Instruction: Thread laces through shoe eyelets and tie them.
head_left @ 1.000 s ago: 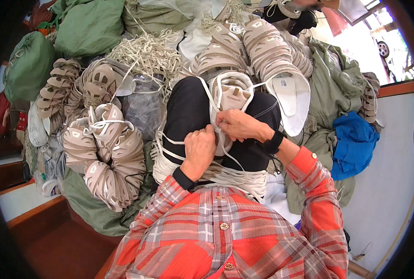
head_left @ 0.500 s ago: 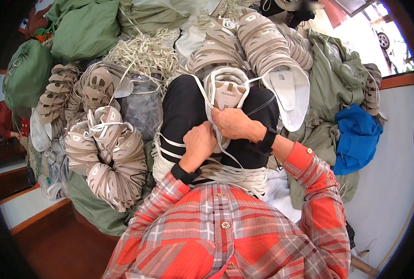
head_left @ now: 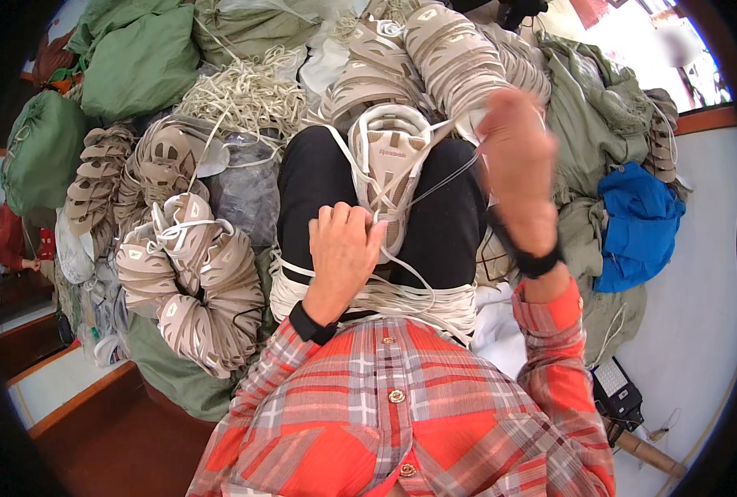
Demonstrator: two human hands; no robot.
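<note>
A beige and white shoe upper (head_left: 395, 153) lies between my knees, its collar pointing away from me. A white shoelace (head_left: 377, 189) crosses over its front. My left hand (head_left: 339, 255) has its fingers curled, with thumb and forefinger closed on the left edge of the upper near its toe end. Up and to the right of the upper is my right hand (head_left: 519, 170), smeared by motion, so its fingers cannot be made out. A thin pale strand stretches from the upper toward this hand.
White laces (head_left: 377, 300) are wrapped around my thighs. Stacked shoe uppers (head_left: 455, 58) stand beyond the knees, beside a lace heap (head_left: 244, 91). At left sits a ring of uppers (head_left: 219, 290); green cloth sacks (head_left: 141, 70) lie behind. A blue cloth (head_left: 640, 224) is at right.
My right hand has swung away from the upper, up and to the right. My left hand has stayed by the toe end, its fingers shifting slightly. The laces now cross over the front.
</note>
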